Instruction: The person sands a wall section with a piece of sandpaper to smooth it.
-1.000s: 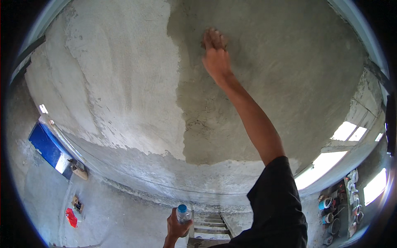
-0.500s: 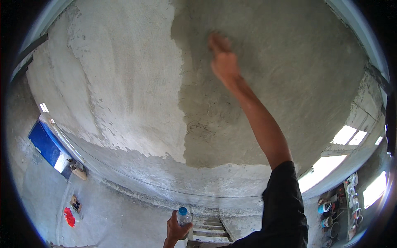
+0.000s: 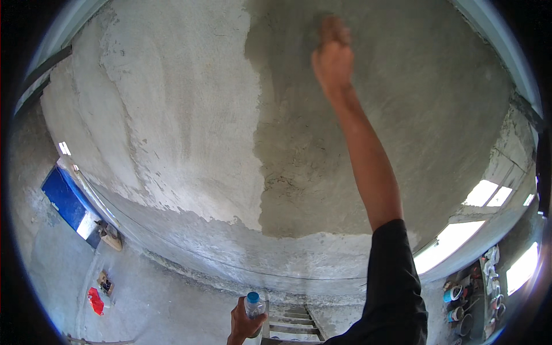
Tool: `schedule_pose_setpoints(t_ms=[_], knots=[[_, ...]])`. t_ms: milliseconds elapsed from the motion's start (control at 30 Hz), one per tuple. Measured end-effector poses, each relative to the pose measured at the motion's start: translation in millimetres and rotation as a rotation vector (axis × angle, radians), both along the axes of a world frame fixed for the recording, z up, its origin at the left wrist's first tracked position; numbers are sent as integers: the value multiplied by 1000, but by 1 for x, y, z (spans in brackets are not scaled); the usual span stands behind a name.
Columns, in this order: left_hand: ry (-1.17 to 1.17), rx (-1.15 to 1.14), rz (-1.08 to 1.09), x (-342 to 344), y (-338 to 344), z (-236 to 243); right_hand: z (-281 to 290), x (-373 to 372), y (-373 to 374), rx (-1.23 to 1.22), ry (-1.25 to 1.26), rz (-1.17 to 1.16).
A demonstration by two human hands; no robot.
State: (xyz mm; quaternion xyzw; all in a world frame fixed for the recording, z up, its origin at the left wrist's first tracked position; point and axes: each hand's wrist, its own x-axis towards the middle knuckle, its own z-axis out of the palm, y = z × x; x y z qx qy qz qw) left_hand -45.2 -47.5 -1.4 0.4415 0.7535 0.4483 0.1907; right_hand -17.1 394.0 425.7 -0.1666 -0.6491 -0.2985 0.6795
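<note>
High up on the plastered wall (image 3: 190, 103), my right hand (image 3: 335, 54) reaches over the darker, damp-looking grey patch (image 3: 414, 115). Its fingers are bent together against the surface and a little blurred. Whatever they may hold is hidden from this side. Low in the picture, my left hand (image 3: 244, 323) is wrapped round a clear plastic bottle (image 3: 253, 309) with a blue cap, kept upright. The paler, dry-looking plaster lies left of the patch's ragged edge. Fine cracks or rough marks show in the patch's lower left.
Wooden ladder rungs (image 3: 294, 322) run downward below me, beside the bottle. On the floor far below lie a red item (image 3: 95, 301) and a small box (image 3: 105, 283). A blue door panel (image 3: 63, 195) stands left; buckets (image 3: 452, 294) and a cluttered shelf stand right, near bright windows (image 3: 448, 247).
My right hand has moved up and slightly right across the dark patch. The left hand still holds the bottle, almost unmoved. The view has shifted slightly.
</note>
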Motion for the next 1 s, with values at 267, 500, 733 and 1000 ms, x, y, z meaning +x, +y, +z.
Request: schedule_pose_setpoints(t_ms=[267, 500, 733, 1000], knots=[[-41, -15, -23, -2, 2, -2, -29, -27, 7, -43, -235, 32], [-2, -1, -36, 2, 6, 4, 5, 0, 28, 170, 176, -276], [-14, -31, -23, 0, 0, -2, -14, -12, -5, -78, -216, 69], [-19, -22, -22, 2, 3, 1, -19, -20, -16, -374, -245, -12]])
